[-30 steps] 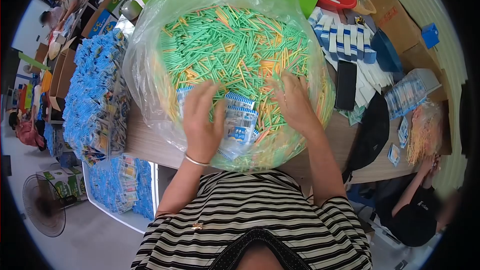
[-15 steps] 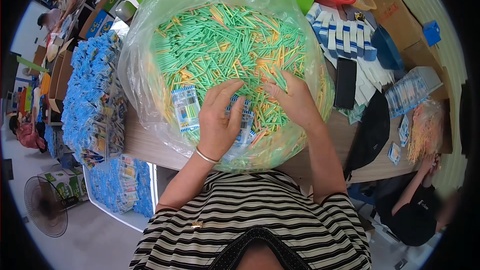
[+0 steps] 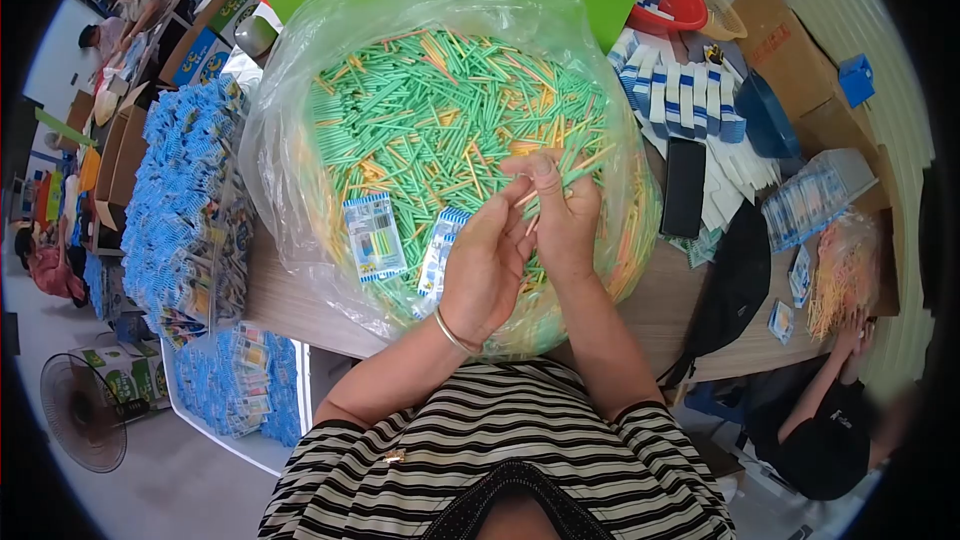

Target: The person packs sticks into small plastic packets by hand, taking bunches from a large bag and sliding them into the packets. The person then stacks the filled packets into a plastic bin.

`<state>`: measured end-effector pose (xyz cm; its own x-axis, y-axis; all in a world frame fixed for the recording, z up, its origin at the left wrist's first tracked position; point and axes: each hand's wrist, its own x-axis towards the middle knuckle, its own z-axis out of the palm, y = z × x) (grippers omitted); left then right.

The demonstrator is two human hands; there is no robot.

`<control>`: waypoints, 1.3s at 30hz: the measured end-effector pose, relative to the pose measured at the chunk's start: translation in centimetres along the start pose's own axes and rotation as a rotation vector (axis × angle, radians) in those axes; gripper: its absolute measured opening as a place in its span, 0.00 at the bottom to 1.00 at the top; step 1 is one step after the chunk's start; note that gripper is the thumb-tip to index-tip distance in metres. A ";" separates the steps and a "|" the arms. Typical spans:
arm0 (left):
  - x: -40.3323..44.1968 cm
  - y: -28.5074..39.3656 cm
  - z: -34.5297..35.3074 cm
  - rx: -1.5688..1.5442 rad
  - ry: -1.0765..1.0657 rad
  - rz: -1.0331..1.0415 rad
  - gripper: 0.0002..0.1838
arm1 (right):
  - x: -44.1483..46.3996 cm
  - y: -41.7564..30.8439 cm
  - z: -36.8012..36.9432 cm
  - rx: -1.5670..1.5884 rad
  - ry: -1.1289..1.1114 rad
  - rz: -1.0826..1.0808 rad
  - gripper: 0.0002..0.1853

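Observation:
A large clear plastic bag lies open before me, full of short green, yellow and pink sticks. Over its right half, my right hand is closed round a few sticks, which poke out past the thumb and fingers. My left hand is beside it, palm turned up and towards the right hand, fingers loosely curled; a stick or two shows by its fingertips. Left of my hands, a blue-and-white packet rests on the sticks. Another packet lies partly behind my left hand.
Filled blue packets are heaped at the left, with more in a white bin below. To the right are a black phone, stacked white-and-blue wrappers, a red basin and a black cap. A co-worker's hands are far right.
My left hand has moved right and turned its palm up, close to my right hand. My right hand has come slightly left and closed on some sticks. More of the second packet's left side shows.

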<state>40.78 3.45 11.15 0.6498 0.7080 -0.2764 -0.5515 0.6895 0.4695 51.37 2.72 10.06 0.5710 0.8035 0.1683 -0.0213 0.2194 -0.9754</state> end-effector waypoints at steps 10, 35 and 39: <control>0.9 -0.8 -1.1 0.683 0.115 0.291 0.11 | -0.2 0.6 1.4 0.453 0.081 0.227 0.20; -0.4 0.1 1.1 0.046 -0.047 0.107 0.30 | 0.1 1.1 -0.2 -0.251 -0.078 -0.300 0.10; -0.4 0.3 0.7 0.471 0.131 0.361 0.37 | -0.7 0.7 -0.3 -0.149 -0.120 -0.197 0.06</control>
<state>40.76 3.24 12.01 0.3786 0.9181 -0.1169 -0.4148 0.2812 0.8654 51.23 2.17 9.25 0.4506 0.8154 0.3635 0.2061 0.3012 -0.9310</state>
